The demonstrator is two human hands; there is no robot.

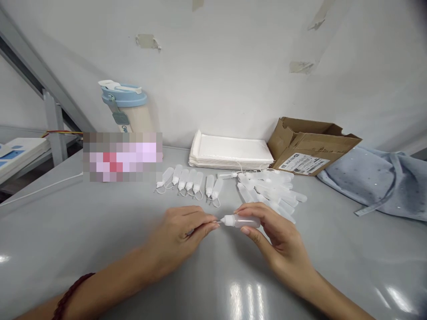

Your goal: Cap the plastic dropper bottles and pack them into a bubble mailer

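Both hands meet at one object: the right hand (282, 242) grips a small translucent plastic bottle (248, 222) with a white conical top, thumb below and fingers above, while the left hand (182, 229) pinches a slender, metallic-looking piece (218, 221) at the bottle's nozzle between thumb and fingertips. The bottle is held almost level in front of the person, nozzle toward the left, probably so that one hand can steady the body while the other works at the tip; whether the pinched piece is joined to the nozzle is too small to tell. Just beyond, similar bottles with thin looped straps (197, 181) lie side by side, nozzles toward the person, seemingly to keep them apart from the loose heap of translucent bottles (267, 190) near the right hand. Behind these, a stack of flat white packets (233, 149) sits against the wall (213, 80), beside an open brown cardboard box (303, 149), perhaps out of the working space. Grey-blue fabric (383, 182) lies right of the box, and a cream tumbler with a blue lid (130, 104) stands at the left rear of the smooth grey table (83, 222).
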